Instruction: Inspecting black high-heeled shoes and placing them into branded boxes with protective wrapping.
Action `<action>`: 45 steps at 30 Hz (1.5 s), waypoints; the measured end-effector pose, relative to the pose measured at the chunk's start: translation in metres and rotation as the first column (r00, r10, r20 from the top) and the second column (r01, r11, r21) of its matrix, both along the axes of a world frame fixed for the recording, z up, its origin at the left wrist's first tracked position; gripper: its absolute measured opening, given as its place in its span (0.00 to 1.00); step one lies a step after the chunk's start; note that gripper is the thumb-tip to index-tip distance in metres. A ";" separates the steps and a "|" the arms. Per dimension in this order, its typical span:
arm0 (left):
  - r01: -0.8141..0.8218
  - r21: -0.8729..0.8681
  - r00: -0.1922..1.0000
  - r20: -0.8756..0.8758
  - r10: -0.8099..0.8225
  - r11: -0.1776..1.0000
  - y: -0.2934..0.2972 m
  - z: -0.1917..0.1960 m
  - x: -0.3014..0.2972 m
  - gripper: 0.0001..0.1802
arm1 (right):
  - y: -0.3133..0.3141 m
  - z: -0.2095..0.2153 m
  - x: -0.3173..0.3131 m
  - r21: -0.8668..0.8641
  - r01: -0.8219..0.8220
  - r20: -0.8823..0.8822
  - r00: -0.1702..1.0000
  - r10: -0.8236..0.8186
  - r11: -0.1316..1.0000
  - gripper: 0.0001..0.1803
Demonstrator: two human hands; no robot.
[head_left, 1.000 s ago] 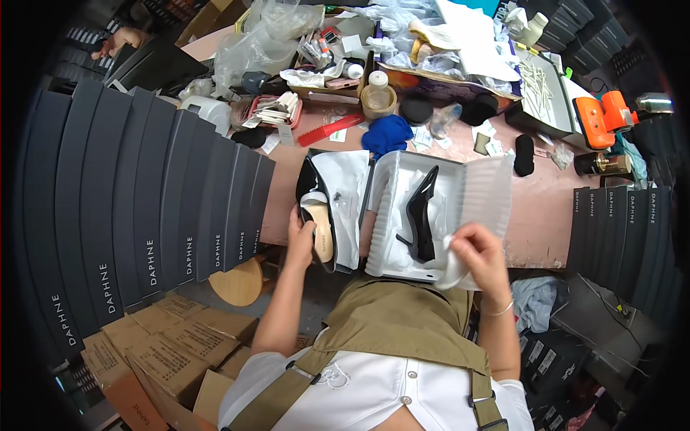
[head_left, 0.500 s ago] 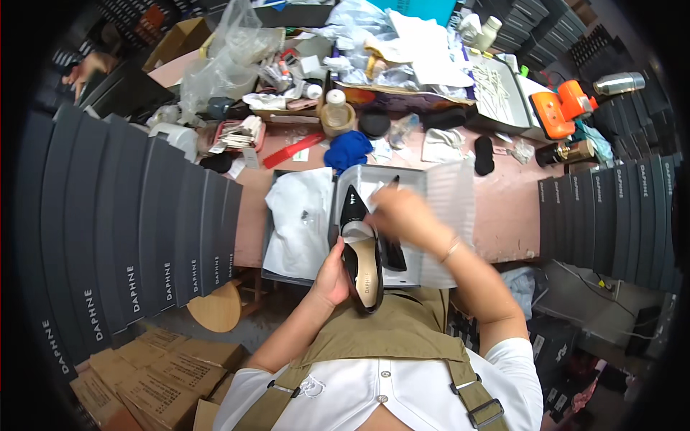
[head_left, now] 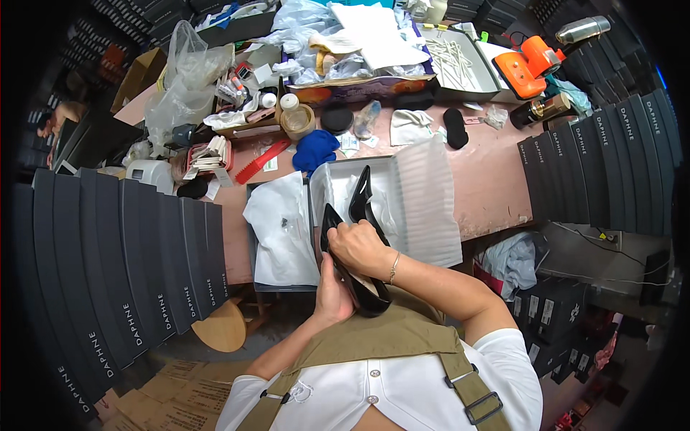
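Note:
A black pointed pump (head_left: 372,302) is in my left hand (head_left: 333,296), which wraps round its side, the toe pointing away from me. My right hand (head_left: 358,248) is closed over the shoe's opening near the toe. Its fingertips are hidden there, so what they hold cannot be made out. Just beyond, the matching black pump (head_left: 361,195) lies in the open shoe box (head_left: 320,179) among white paper. White padded wrap (head_left: 428,208) hangs over the box's right side. On the left, white tissue (head_left: 277,237) covers the lid (head_left: 276,288).
Stacks of dark shoe boxes stand on the left (head_left: 136,244) and right (head_left: 611,165). Behind the open box lie a blue cloth (head_left: 315,151), a red comb (head_left: 261,162), a bottle (head_left: 293,115) and a white cloth (head_left: 412,127). Farther back is an orange tool (head_left: 528,68).
My right hand has moved from above the box down onto the shoe's opening, with its fingers inside. The shoe has tilted slightly in my left hand. The whole view has shifted.

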State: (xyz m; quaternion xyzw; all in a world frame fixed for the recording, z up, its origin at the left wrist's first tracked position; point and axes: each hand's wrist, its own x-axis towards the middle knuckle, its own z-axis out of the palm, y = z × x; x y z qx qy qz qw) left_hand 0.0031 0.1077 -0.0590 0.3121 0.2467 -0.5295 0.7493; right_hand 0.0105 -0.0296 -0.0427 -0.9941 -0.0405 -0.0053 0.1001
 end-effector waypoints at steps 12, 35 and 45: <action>-0.174 0.048 0.984 -0.021 0.175 0.984 0.001 -0.010 0.034 0.38 | -0.041 0.011 -0.056 0.552 0.185 0.116 0.949 -0.295 0.813 0.09; -0.036 0.010 0.999 0.033 0.035 0.999 0.002 -0.006 0.023 0.39 | -0.026 0.024 -0.049 0.518 0.190 -0.037 0.979 -0.200 0.834 0.26; -0.054 -0.004 0.986 0.157 0.054 0.999 0.002 -0.009 0.018 0.41 | 0.027 -0.054 0.006 0.741 0.278 -0.374 0.927 0.032 0.611 0.31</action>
